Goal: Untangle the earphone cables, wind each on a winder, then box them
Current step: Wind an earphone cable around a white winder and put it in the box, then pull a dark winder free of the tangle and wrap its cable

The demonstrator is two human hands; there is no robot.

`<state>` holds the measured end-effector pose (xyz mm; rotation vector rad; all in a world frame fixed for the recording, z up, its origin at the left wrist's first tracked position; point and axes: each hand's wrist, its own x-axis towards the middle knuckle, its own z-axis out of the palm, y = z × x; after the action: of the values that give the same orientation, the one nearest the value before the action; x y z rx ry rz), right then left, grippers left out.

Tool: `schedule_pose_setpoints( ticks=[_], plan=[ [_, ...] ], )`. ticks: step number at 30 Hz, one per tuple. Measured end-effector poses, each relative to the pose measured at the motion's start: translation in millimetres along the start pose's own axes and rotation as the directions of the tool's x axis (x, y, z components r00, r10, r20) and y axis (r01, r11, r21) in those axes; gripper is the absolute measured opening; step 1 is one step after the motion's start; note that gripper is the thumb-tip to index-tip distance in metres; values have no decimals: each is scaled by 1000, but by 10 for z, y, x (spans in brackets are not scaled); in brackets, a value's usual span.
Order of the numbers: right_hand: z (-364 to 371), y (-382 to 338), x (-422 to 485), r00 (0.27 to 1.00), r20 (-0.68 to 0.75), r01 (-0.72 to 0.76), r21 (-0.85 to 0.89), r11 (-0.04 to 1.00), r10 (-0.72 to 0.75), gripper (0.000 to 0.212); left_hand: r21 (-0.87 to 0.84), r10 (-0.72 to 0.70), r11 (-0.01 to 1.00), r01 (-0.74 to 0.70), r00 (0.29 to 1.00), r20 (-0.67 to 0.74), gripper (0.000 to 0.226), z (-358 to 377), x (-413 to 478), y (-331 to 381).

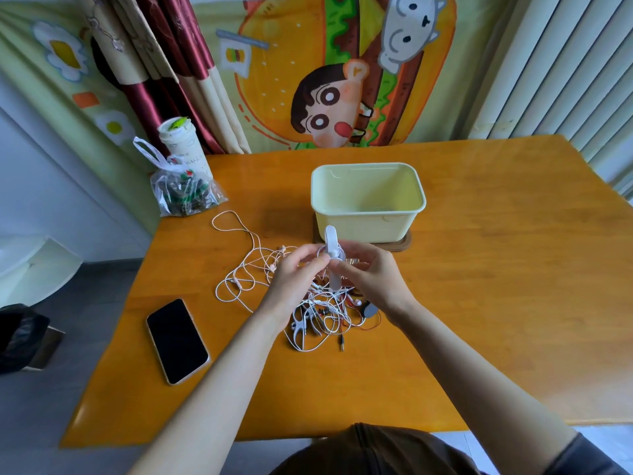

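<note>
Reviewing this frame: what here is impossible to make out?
Head view only:
1. Cable wound on the winder: the left hand and right hand, both pinching it, cover its middle.
2. Earphone count in the tangle: thin overlapping cables, partly under the hands.
3. Plastic bag contents: blurred by crumpled film.
4. Box floor, near part: hidden by its near wall.

Box [368, 214] top open; phone [177, 341], bag [185, 193] flank left.
</note>
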<state>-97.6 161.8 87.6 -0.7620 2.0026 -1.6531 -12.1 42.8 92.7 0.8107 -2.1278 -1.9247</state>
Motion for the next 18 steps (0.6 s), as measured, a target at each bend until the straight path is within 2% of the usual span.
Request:
schedule_pose_setpoints(
  ticks=[3,5,8,10,12,15,18],
  plan=[
    [-160,48,228,997,-59,-48,-70,996,44,25,164,105,981,-102,994,-12,14,25,227,67],
    [-320,68,437,990,-134,-54,-127,991,36,30,349,161,927,-137,986,-39,22,24,430,85],
    [-581,54,807,960,-281,-64,-258,964,-12,29,645,277,740,-190,960,-35,31,-18,767,84],
    [-691,62,1053,942,-333,-86,-329,941,-30,28,769,310,608,-199,951,0,33,-55,972,72],
    [-732,118,1341,943,-332,-131,-391,911,-7,29,835,303,516,-189,952,28,35,-84,1197,50],
    [-695,234,1728,952,-285,-234,-432,871,114,24,886,293,418,-200,953,77,37,-108,1460,5],
    [-606,387,2054,947,-194,-320,-570,757,255,16,895,285,386,-225,952,116,30,-108,1638,-58]
  ],
)
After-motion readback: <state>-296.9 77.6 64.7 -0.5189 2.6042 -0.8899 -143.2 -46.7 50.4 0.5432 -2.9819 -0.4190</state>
